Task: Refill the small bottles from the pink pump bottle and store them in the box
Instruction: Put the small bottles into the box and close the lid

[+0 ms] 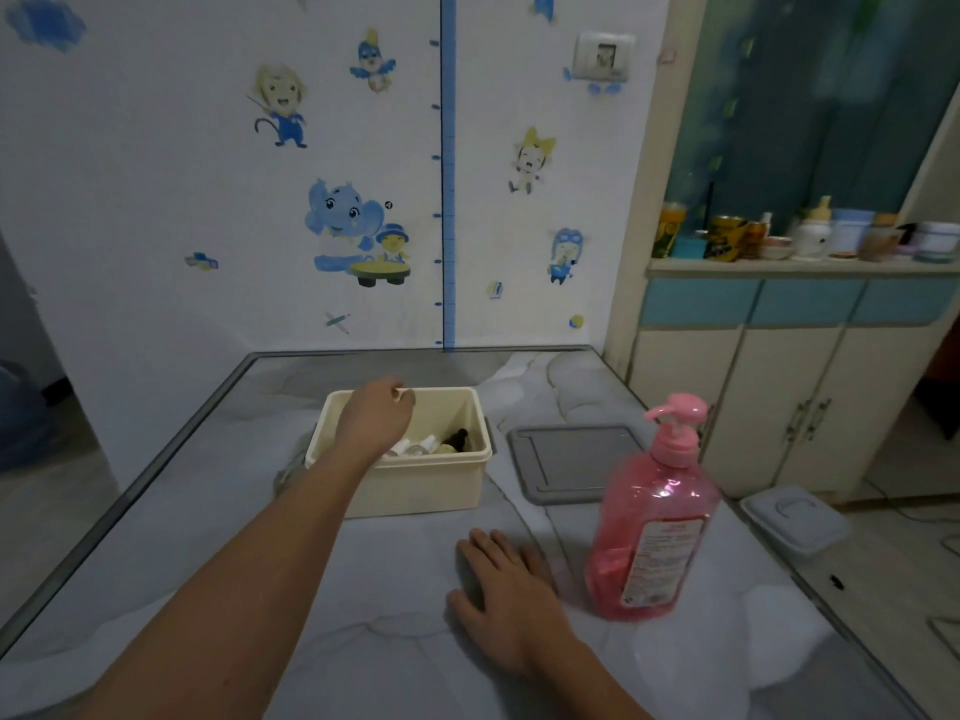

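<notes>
A cream plastic box (pixel 421 485) stands open in the middle of the table. Several small bottles (pixel 434 445) lie inside it, one of them dark. My left hand (pixel 375 415) reaches over the box's left side, fingers curled down over its far rim; whether it holds anything is hidden. My right hand (pixel 501 584) rests flat on the table, fingers apart, in front of the box. The pink pump bottle (pixel 652 517) stands upright just right of that hand, partly filled with pink liquid.
A grey lid (pixel 574 462) lies flat to the right of the box. The marble-patterned table (pixel 363 641) meets a wall with cartoon stickers. A cupboard (pixel 779 387) with jars on its shelf stands to the right. A white container (pixel 795 519) sits on the floor.
</notes>
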